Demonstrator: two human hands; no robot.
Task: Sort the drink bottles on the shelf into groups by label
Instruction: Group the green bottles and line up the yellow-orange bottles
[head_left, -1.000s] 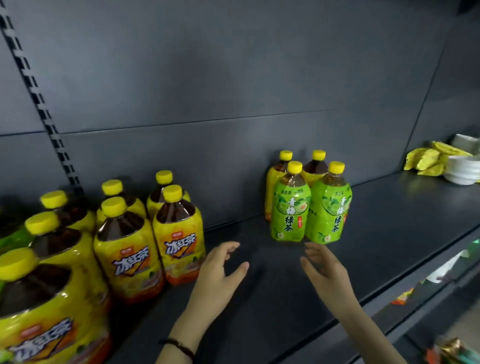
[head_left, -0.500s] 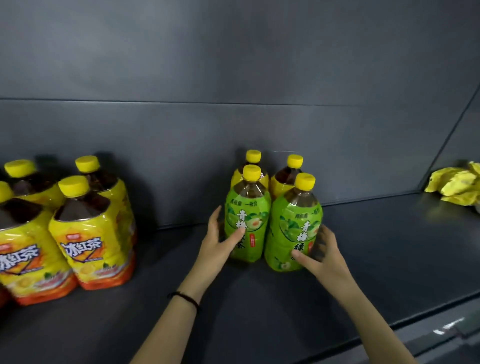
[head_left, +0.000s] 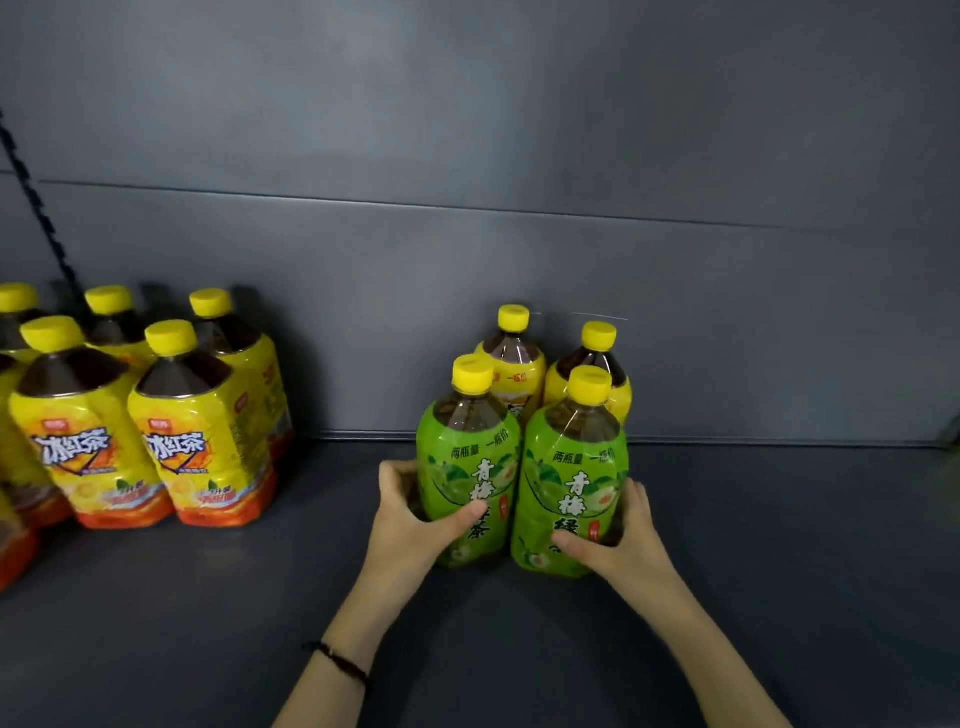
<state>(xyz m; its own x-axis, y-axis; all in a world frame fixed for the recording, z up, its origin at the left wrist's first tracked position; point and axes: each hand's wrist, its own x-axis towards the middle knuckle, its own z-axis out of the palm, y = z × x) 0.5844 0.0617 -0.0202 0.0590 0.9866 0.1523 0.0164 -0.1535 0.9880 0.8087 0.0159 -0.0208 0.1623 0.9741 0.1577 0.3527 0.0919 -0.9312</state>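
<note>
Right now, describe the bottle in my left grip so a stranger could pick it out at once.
On the dark shelf, right of the yellow group, stand a yellow-labelled back pair and a green-labelled front pair. Yours is the left green bottle, in the left grip; the right grip holds its twin.

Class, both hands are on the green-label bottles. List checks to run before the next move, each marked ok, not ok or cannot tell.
1. The left hand grips the left green bottle: ok.
2. The right hand grips the right green bottle: ok.
3. Yellow caps on both green bottles: ok.
4. Bare shelf in front for sliding them: ok.
5. Labels sorted here: not ok; two yellow-label bottles stand directly behind.
6. Are the caps screwed tight: cannot tell.
</note>
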